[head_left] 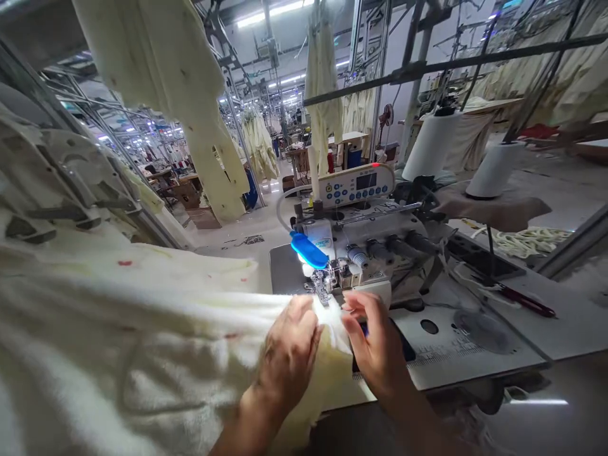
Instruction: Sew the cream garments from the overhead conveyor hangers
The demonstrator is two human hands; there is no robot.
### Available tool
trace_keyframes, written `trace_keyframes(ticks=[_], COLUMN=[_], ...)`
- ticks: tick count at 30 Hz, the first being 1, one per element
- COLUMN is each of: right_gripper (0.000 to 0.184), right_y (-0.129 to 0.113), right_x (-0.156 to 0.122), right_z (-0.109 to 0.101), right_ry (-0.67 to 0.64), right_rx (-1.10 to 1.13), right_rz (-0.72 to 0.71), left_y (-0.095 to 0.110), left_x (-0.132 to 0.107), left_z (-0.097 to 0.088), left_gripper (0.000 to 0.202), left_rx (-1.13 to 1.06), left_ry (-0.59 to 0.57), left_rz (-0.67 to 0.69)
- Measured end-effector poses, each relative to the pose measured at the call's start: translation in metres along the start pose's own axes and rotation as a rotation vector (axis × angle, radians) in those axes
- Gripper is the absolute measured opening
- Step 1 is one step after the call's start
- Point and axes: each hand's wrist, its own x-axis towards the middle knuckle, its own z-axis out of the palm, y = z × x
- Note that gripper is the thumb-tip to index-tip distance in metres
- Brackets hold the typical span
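Observation:
My left hand (287, 358) lies on a cream fleece fabric (142, 342), fingers curled and pressing its edge toward the presser foot (323, 288) of a white overlock sewing machine (361, 240). Close beside it, my right hand (375, 345) pinches the same fabric edge just right of the foot. The fabric spreads in a big heap to the left and over my lap. A lit blue lamp (308, 250) shines on the needle area.
The machine carries a control panel (356, 185) and two white thread cones (430, 145) (494, 170). Red-handled scissors (525, 301) lie on the grey table (475, 348) at right. Cream garments (190, 114) hang overhead; more workstations stretch behind.

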Motion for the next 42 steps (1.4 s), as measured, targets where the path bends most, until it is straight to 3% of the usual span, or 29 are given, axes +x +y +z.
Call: trace_keyframes(ticks=[2, 3, 6, 8, 10, 14, 16, 22, 27, 32, 36, 39, 42], right_gripper=[0.051, 0.055, 0.040, 0.043, 0.043, 0.024, 0.024, 0.017, 0.022, 0.039, 0.040, 0.038, 0.042], right_y=[-0.004, -0.007, -0.014, -0.016, -0.014, -0.004, 0.001, -0.002, -0.007, -0.001, 0.003, 0.003, 0.003], right_x=[-0.024, -0.035, -0.048, -0.040, -0.026, -0.006, -0.005, -0.017, -0.015, 0.001, 0.014, 0.004, -0.022], right_z=[-0.009, -0.011, -0.012, -0.009, -0.004, 0.008, 0.011, 0.001, -0.011, -0.009, -0.006, -0.007, -0.009], right_ry=[-0.130, -0.233, -0.433, -0.430, -0.375, -0.185, -0.157, -0.259, -0.345, -0.354, -0.314, -0.252, -0.264], right_rx=[0.264, 0.358, 0.538, 0.569, 0.504, 0.338, 0.344, 0.432, 0.311, 0.351, 0.407, 0.422, 0.502], right_rz=[0.031, 0.122, 0.474, 0.531, 0.470, 0.422, 0.455, 0.458, 0.396, 0.480, 0.547, 0.525, 0.412], left_y=[0.011, 0.016, 0.024, 0.022, 0.012, -0.014, -0.023, -0.019, -0.012, -0.015, -0.020, -0.015, -0.005], left_x=[-0.006, -0.010, -0.014, -0.007, 0.007, 0.039, 0.046, 0.032, 0.026, 0.041, 0.050, 0.033, 0.000], left_z=[-0.006, -0.008, -0.016, -0.021, -0.022, -0.012, -0.004, -0.004, -0.003, 0.006, 0.007, 0.004, 0.005], left_gripper=[0.013, 0.014, 0.021, 0.026, 0.029, 0.024, 0.022, 0.025, 0.022, 0.020, 0.017, 0.017, 0.035], left_rx=[0.083, 0.144, 0.297, 0.356, 0.407, 0.422, 0.367, 0.275, 0.323, 0.410, 0.404, 0.332, 0.140], left_ry=[0.123, 0.163, 0.154, 0.089, 0.005, -0.335, -0.463, -0.548, -0.475, -0.427, -0.417, -0.212, 0.047], left_rz=[0.039, 0.037, -0.018, -0.050, -0.067, -0.133, -0.184, -0.189, -0.112, -0.101, -0.126, -0.054, 0.263])
